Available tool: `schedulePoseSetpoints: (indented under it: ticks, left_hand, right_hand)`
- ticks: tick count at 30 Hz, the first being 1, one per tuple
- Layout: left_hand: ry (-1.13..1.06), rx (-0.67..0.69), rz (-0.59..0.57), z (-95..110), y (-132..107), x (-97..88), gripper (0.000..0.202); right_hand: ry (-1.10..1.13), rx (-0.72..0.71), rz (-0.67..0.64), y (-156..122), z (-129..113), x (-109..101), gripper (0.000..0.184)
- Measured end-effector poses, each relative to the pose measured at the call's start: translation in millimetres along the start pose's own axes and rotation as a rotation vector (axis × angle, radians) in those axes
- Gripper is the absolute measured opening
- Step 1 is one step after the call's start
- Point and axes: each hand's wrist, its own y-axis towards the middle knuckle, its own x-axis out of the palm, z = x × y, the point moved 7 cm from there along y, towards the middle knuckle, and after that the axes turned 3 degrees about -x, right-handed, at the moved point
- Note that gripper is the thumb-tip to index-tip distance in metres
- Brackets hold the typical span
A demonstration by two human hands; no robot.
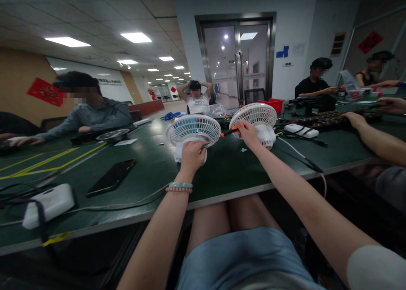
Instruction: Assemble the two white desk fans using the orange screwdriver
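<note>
**Two fans, one screwdriver, both hands busy**

The left fan [193,129] stood on the dark worktop [152,167] straight ahead of the person. The left hand [190,152] was closed round its body just below the grille. The right fan [255,112] stood just beside the left fan, on its right. There the right hand [249,133] was clamped on an orange-handled screwdriver [230,131], whose handle pointed back toward the left fan. Where the tip sat could not be made out.

The step in hand looked like screwdriver work on the right fan's grille, with the left fan merely steadied. Any next move would call for a firm grip on the tool and a fan that stayed put.

Counted, there were two white fans and one screwdriver. One small blue bit [243,149] lay on the worktop right of the left fan. One black phone [111,178] lay to the left fan's left and nearer the person. There were two white boxes, one [47,203] beyond the phone and one [301,130] past the right fan. At least four other people sat around the worktop beyond the left fan.
</note>
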Motion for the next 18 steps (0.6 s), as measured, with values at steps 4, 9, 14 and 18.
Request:
schedulePoseSetpoints:
  ticks: [4,9,14,18]
  left_hand:
    - [-0.012,-0.008,-0.013,-0.2,-0.1,0.1,0.027]
    - [-0.010,-0.016,-0.021,0.4,0.4,-0.5,0.027]
    - [-0.010,-0.014,-0.021,-0.1,-0.2,0.1,0.027]
    - [-0.012,-0.012,-0.013,-0.9,-0.8,0.6,0.027]
  right_hand:
    - [0.106,0.051,-0.033,-0.1,8.2,6.6,0.045]
    - [0.308,0.108,-0.062,0.9,18.1,14.0,0.049]
    - [0.266,0.093,-0.049,3.9,17.5,9.8,0.045]
    - [0.188,0.063,-0.040,5.0,16.7,6.0,0.042]
